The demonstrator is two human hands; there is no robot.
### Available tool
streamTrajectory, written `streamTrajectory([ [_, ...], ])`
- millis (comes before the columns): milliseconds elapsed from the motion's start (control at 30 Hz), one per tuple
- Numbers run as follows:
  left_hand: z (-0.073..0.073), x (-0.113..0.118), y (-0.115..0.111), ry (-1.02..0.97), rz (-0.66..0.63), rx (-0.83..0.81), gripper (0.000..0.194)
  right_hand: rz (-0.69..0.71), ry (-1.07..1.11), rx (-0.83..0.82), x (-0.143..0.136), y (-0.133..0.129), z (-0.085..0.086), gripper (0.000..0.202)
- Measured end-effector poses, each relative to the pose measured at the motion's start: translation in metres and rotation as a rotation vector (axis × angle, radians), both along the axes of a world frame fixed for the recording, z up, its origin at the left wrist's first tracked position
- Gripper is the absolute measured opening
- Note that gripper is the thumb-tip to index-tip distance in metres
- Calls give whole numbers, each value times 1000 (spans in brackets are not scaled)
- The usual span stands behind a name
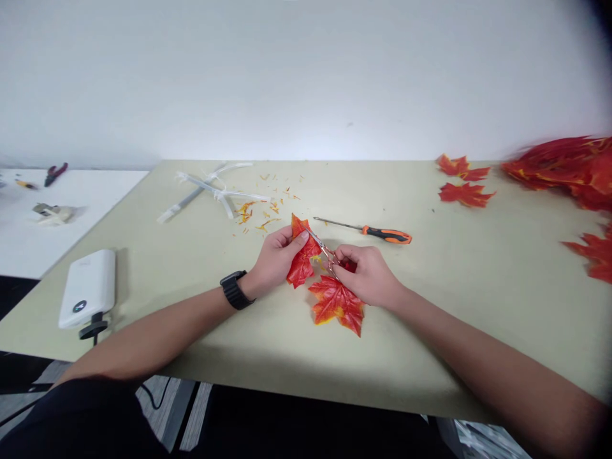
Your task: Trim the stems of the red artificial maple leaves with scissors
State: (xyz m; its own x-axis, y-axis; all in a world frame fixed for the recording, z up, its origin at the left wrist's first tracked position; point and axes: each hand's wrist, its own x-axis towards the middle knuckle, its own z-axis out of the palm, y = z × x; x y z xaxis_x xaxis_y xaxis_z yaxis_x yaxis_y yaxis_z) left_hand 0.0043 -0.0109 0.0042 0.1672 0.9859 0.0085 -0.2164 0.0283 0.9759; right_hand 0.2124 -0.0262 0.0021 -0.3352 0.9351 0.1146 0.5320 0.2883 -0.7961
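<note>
My left hand [277, 258] pinches a red-orange artificial maple leaf [301, 258] just above the table, thumb on top. My right hand [366, 274] grips small scissors [325, 252], whose blades reach toward that leaf's edge. A second red maple leaf [337, 305] lies flat on the table under my right hand. A black watch sits on my left wrist.
An orange-handled screwdriver [377, 233] lies just beyond my hands. Clear plastic stems [210, 188] and orange scraps [261, 213] lie at the back left. More red leaves [463, 185] and a leaf pile [568, 169] are at the right. A white power bank [88, 287] is at the left edge.
</note>
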Motion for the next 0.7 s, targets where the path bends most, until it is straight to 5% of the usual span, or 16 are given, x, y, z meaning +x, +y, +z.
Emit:
streamTrajectory([
  [700, -4, 9, -8, -84, 33, -61, 35, -25, -10, 31, -7, -5, -1, 20],
])
